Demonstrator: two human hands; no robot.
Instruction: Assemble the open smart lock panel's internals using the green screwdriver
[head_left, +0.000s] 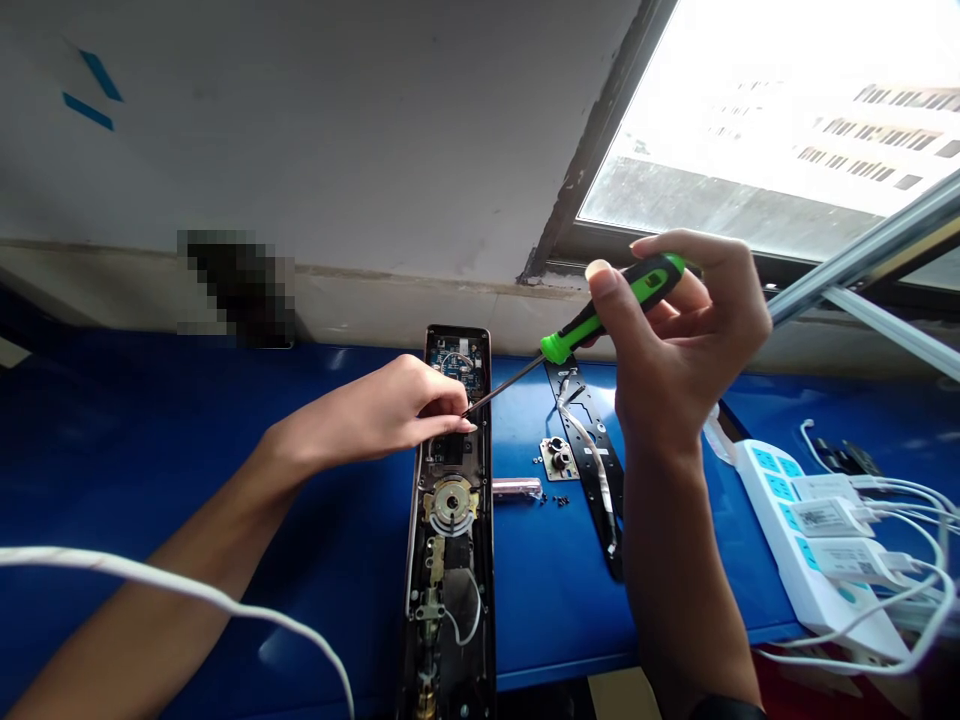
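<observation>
My right hand (pixel 686 335) grips a green and black screwdriver (pixel 615 308), its shaft slanting down and left. The tip ends at the pinched thumb and finger of my left hand (pixel 427 400); what they hold there, if anything, is hidden. Both hands are over an opened long black housing (pixel 486 540), which looks like an electronic door lock. It lies lengthwise on the blue table (pixel 337 580). Inside it are a blue circuit board (pixel 469 372) at the far end, a round metal part (pixel 452 505) in the middle and a thin white wire (pixel 471 635) nearer me.
Right of the housing lie a small metal plate (pixel 559 458), loose dark screws (pixel 559 500), a pinkish bar (pixel 517 488) and a black perforated plate (pixel 611 520) with a wrapped cable. A white power strip (pixel 772 500) with plugged-in chargers stands farther right. A white cable (pixel 187 590) crosses the lower left.
</observation>
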